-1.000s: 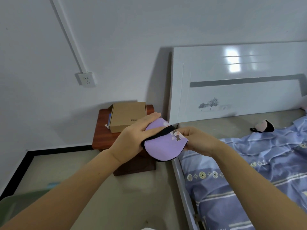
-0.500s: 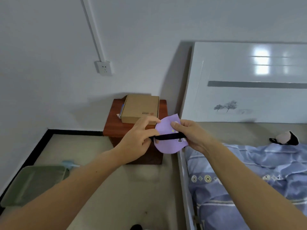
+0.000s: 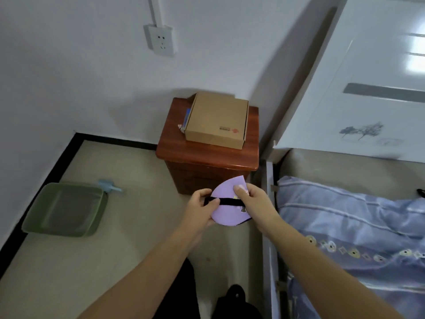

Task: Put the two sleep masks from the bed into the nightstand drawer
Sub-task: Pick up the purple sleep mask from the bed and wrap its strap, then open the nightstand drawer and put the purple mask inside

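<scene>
Both hands are closed on one mask (image 3: 226, 209), a lilac one folded in half and held in the air just in front of the nightstand (image 3: 207, 165): the left hand (image 3: 199, 208) pinches its left edge and the black strap (image 3: 224, 201), the right hand (image 3: 255, 203) grips its right edge with the thumb laid on top. No second mask can be made out; only a small dark scrap is seen at the far right edge of the bed (image 3: 349, 217), too little to be identified. The step in hand is judged to be the tidying of the mask before it is stowed. It would be done well if the strap were kept wound flat across the fold, so that nothing trails or catches on the drawer edge, and if the mask were then passed to one hand, since the other will be needed for the drawer. The nightstand front is in shadow and no handle can be told; the drawer appears shut, and its contents are not shown. On the nightstand top a shut carton (image 3: 217, 119) is set, with something blue and white tucked under its left side; what the carton holds cannot be seen. On the floor to the left a green basin (image 3: 64, 209) lies, seemingly with nothing in it, and a small blue object (image 3: 109, 185) rests just beyond its far corner.
</scene>
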A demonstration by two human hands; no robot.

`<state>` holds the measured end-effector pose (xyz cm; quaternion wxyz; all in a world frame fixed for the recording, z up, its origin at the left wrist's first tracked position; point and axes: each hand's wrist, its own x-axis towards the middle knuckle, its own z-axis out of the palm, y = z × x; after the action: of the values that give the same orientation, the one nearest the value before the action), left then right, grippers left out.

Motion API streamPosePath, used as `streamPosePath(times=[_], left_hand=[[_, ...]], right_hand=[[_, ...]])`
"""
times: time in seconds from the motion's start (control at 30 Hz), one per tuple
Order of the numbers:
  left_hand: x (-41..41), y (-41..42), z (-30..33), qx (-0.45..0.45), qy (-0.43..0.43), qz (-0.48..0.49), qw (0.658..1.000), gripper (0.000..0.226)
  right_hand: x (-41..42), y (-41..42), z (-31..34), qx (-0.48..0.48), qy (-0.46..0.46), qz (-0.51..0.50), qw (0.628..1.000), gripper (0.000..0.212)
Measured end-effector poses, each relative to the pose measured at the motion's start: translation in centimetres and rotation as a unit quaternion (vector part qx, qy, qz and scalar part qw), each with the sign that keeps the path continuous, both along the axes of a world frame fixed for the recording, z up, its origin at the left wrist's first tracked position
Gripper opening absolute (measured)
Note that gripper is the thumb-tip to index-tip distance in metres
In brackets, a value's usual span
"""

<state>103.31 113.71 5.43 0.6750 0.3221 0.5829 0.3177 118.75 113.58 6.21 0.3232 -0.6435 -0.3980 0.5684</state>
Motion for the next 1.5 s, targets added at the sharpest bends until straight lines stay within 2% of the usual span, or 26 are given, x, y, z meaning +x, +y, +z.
streamPosePath(times=[0.1,0.17,0.27,0.4,0.47,0.53,0.6,0.7,0.77,0.93,1.07,1.2,1.3,1.5], left_hand=[[-1.9,3.1,-2.8,-0.045,0.043,-0.005,0.998,0.016],[-3.2,5.5,-4.9,-0.094,0.042,-0.019,0.995,0.012],[-5.1,9.8,-8.1,-0.159,0.018,-0.068,0.985,0.012],[-7.3,16.0,-13.9,-0.199,0.084,-0.077,0.973,0.016],[-8.5,18.7,-17.6,-0.180,0.127,-0.048,0.974,0.011],[-9.3,21.4,-21.0,-0.130,0.148,-0.017,0.980,0.036],[-9.8,23.7,-23.5,-0.076,0.143,0.029,0.986,0.054],[-10.2,25.4,-26.8,-0.026,0.153,0.098,0.983,0.065],[-10.3,25.4,-28.3,0.010,0.200,0.089,0.976,0.066],[-10.8,25.9,-29.6,0.054,0.311,0.069,0.946,0.050],[-11.4,26.3,-30.1,0.073,0.376,0.012,0.924,0.050],[-11.6,26.2,-30.5,0.104,0.385,0.015,0.917,0.040],[-12.0,25.5,-30.7,0.111,0.359,0.023,0.926,0.035],[-13.1,24.0,-30.6,0.124,0.325,0.004,0.938,0.055]], right_hand=[[-1.4,1.5,-3.3,-0.100,0.086,-0.018,0.991,0.024],[-2.0,2.9,-5.8,-0.148,0.092,-0.026,0.984,0.014],[-2.6,5.8,-9.5,-0.185,0.020,-0.043,0.982,0.015],[-1.7,9.8,-15.5,-0.210,-0.127,-0.043,0.968,0.016],[-0.2,11.7,-19.1,-0.199,-0.215,-0.025,0.956,0.013],[1.6,13.4,-22.1,-0.177,-0.309,-0.016,0.934,0.015],[3.0,14.7,-24.4,-0.148,-0.362,-0.038,0.919,0.020],[4.0,15.9,-26.6,-0.037,-0.344,-0.081,0.935,0.030],[4.1,16.4,-27.5,0.001,-0.322,-0.110,0.940,0.040],[3.6,16.8,-28.7,-0.016,-0.327,-0.149,0.933,0.045],[4.3,16.7,-28.9,-0.018,-0.338,-0.129,0.932,0.038],[4.7,16.3,-29.1,-0.007,-0.338,-0.095,0.936,0.036],[5.0,16.1,-29.1,0.012,-0.335,-0.083,0.938,0.035],[4.6,13.6,-29.1,0.021,-0.357,-0.042,0.933,0.022]])
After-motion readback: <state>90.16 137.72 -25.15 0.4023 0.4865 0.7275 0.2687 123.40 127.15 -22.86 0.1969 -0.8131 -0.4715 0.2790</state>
